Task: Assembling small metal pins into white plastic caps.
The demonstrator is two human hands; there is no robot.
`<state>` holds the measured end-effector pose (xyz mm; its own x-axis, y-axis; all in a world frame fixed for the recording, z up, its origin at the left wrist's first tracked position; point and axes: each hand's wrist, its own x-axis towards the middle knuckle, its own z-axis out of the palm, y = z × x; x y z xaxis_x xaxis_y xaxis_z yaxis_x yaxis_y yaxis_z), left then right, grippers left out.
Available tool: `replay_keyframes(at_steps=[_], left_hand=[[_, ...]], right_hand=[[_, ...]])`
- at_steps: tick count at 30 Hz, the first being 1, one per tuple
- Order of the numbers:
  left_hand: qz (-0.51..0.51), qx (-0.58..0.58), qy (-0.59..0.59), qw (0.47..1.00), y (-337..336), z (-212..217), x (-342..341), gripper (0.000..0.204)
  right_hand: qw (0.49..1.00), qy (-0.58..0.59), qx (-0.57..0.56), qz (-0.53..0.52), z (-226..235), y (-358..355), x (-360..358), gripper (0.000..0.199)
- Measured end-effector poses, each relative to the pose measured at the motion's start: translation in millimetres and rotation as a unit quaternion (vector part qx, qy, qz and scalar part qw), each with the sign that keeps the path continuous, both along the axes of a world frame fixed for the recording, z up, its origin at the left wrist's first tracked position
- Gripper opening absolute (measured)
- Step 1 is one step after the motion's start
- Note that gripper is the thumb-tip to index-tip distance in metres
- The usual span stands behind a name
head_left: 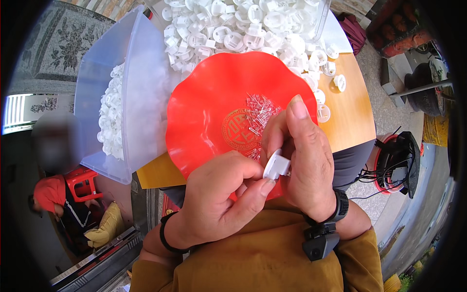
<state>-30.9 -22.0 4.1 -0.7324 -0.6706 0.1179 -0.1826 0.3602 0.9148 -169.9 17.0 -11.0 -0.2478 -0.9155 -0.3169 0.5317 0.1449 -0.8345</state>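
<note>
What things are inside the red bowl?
Small clear pins lie in the red bowl, partly over its gold emblem. The left hand and right hand cover part of its near side; what is under them cannot be seen.

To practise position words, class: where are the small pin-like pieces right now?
In the head view, the pin-like pieces lie in the red wavy-edged bowl, mostly right of its gold emblem, near the right hand.
</note>
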Motion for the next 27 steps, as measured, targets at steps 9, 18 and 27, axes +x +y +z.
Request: replay_keyframes(at_steps=[9, 18, 27], left_hand=[[-0.023, -0.084, -0.004, 0.996, -3.4, 2.0, -1.0, 0.004], [-0.026, -0.054, -0.018, 0.998, -4.4, 1.8, 0.9, 0.001], [0.051, 0.177, -0.056, 0.981, -2.0, 7.9, 5.1, 0.010]], right_hand=[[1.000, 0.028, 0.006, 0.012, 0.8, -1.4, 0.1, 0.061], [0.999, -0.023, 0.021, 0.033, -0.3, -1.2, -0.8, 0.059], [0.994, -0.085, 0.043, 0.054, -3.2, 1.0, -1.9, 0.055]])
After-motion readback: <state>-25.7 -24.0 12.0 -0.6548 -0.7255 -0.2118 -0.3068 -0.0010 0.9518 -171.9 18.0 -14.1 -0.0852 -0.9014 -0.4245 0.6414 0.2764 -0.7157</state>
